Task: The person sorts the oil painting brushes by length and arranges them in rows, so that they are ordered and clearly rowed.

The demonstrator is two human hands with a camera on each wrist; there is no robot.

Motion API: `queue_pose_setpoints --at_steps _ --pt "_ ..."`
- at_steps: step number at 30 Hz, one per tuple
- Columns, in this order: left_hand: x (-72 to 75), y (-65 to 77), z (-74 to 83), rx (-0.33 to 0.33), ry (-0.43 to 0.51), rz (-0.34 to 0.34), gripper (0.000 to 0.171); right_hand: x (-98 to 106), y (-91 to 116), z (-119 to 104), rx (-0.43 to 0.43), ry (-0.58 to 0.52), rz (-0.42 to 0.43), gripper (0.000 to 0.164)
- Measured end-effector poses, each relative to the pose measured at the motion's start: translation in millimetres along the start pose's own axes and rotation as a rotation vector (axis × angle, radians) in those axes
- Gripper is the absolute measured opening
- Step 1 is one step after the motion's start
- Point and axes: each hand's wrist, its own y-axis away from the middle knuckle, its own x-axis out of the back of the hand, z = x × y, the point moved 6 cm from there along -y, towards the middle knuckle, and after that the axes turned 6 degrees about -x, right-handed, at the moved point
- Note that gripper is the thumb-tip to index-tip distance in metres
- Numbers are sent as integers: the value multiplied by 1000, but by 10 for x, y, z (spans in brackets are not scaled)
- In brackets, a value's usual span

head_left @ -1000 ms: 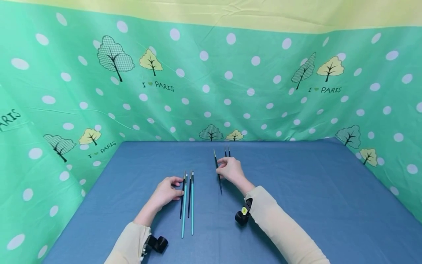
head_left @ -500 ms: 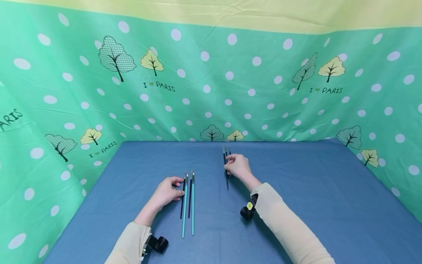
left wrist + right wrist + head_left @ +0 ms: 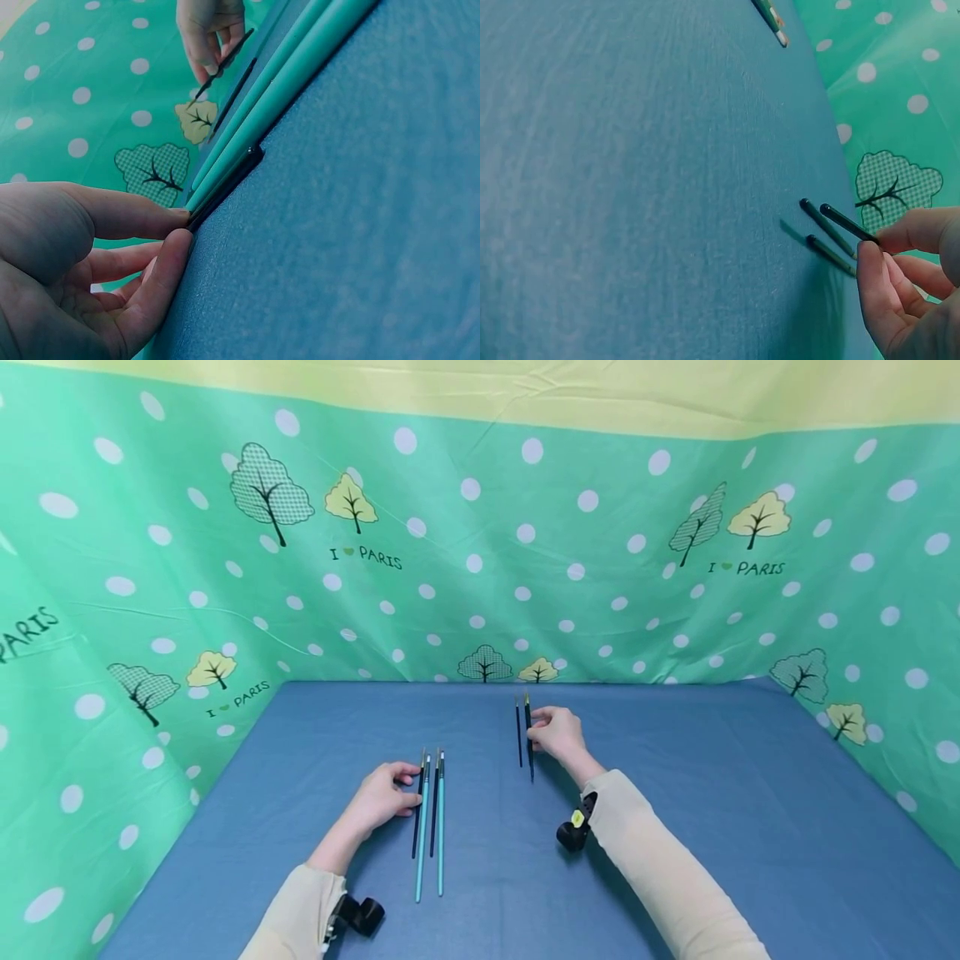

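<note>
Four slim paintbrushes lie side by side near the middle: turquoise-handled paintbrushes (image 3: pixel 441 835) alternate with black-handled ones. My left hand (image 3: pixel 381 795) pinches the leftmost black paintbrush (image 3: pixel 417 818) between thumb and finger; in the left wrist view its dark end (image 3: pixel 251 159) lies below the turquoise handles (image 3: pixel 281 97). Farther back, my right hand (image 3: pixel 558 732) pinches another black paintbrush (image 3: pixel 529 735), bristles pointing away. In the right wrist view this held paintbrush (image 3: pixel 845 221) is raised above two black paintbrushes (image 3: pixel 829 253) lying on the cloth. In the head view one of those lying paintbrushes (image 3: pixel 518 735) shows to its left; the other is hidden.
A blue cloth (image 3: pixel 315 727) covers the table. Behind and beside it hangs a green dotted curtain (image 3: pixel 525 560) with printed trees. A black wrist camera (image 3: pixel 573 835) sits under the right sleeve (image 3: pixel 660 860), another (image 3: pixel 360 914) by the left sleeve.
My right hand has carried its black paintbrush to the right, from left of the two lying black paintbrushes to over the right one. My left hand has stayed in place.
</note>
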Motion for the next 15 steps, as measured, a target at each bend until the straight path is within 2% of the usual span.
queue_pose_setpoints --at_steps 15 --pt "7 2 1 1 8 -3 43 33 -168 84 -39 -22 22 36"
